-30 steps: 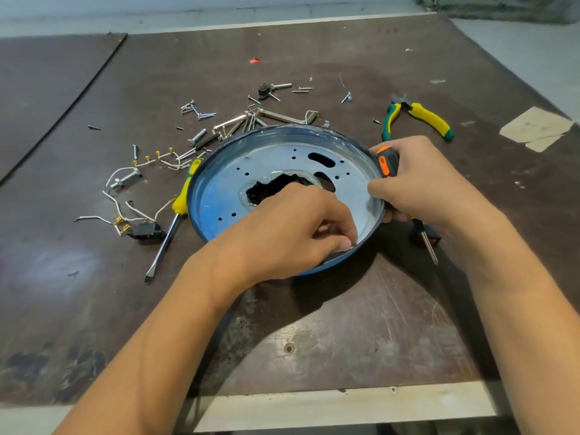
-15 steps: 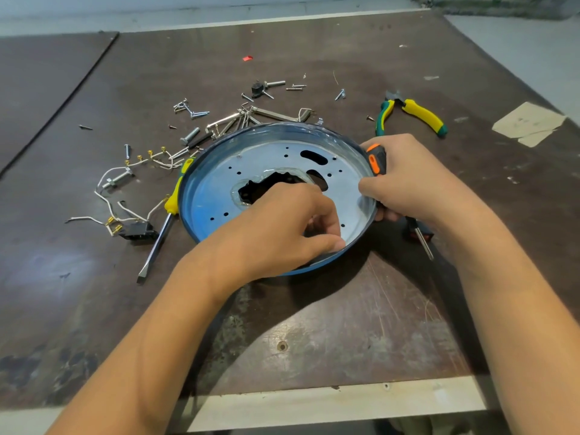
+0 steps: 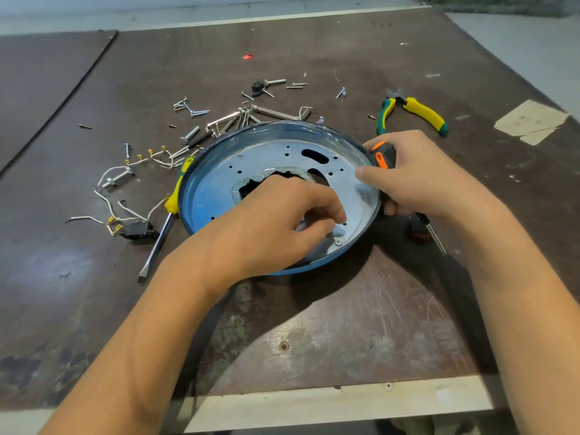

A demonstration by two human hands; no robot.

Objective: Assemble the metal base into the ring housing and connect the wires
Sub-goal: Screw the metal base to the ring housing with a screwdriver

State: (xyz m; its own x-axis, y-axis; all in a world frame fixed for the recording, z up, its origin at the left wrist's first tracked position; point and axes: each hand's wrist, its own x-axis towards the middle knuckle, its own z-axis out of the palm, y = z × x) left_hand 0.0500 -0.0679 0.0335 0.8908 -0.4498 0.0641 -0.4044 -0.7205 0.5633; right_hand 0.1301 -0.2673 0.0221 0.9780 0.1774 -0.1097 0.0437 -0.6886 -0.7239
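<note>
Metal base lies flat inside the blue ring housing on the counter. The left hand pinches its fingers over the plate's near right edge, just beside a seated screw; what they pinch is hidden. The right hand, nearer the right rim, grips an orange-black screwdriver. No readable writing

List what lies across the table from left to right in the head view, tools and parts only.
Black connector with white wires → yellow-handled flat screwdriver → blue ring housing with the metal base in it → orange-and-black screwdriver held in the right hand → yellow-and-green pliers → tan paper scraps.
</note>
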